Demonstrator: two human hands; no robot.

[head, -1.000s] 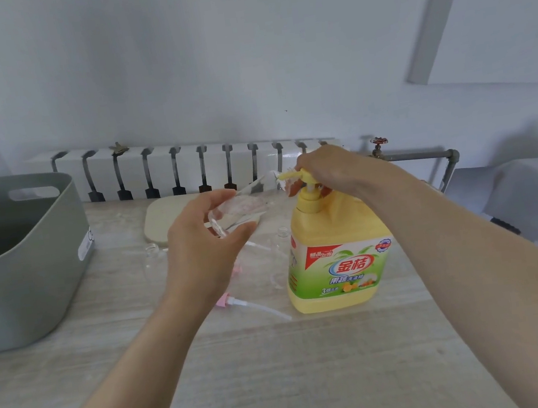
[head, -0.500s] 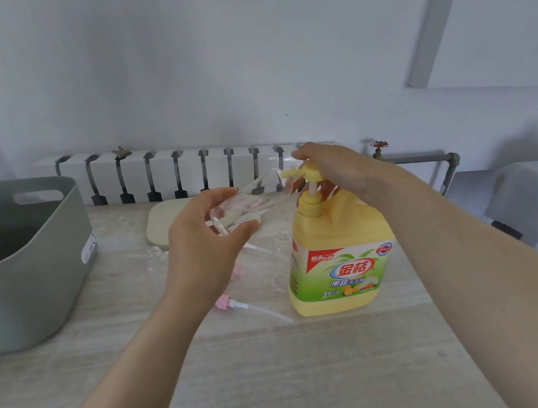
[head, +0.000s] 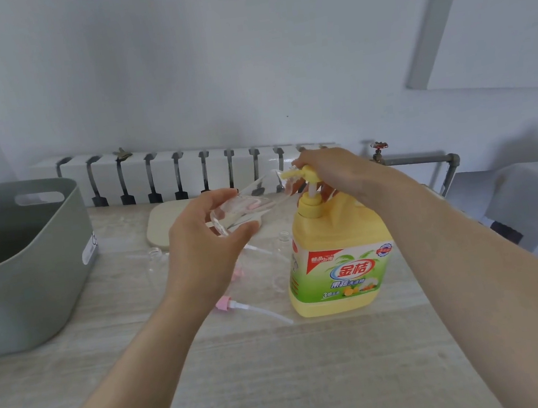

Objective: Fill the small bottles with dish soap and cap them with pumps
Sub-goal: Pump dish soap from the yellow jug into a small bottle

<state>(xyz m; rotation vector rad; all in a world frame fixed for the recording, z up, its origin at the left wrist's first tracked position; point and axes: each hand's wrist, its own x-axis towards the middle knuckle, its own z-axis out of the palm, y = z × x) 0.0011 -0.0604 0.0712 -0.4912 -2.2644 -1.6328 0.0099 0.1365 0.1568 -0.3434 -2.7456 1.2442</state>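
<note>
Up from its pressed position rides the pump head [head: 306,172], my right grip [head: 331,170] curled over it atop the soap jug [head: 339,263], while my left grip [head: 198,249] clasps the small bottle [head: 244,207], likely light, slick and easily squeezed, round its body, mouth tilted to the spout [head: 286,175].

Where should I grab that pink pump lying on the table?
Pinch the pink pump by its chunky pink head, coming from above. It lies flat on the table, and its thin tube trails right toward the soap jug, too skinny to hold well.
</note>
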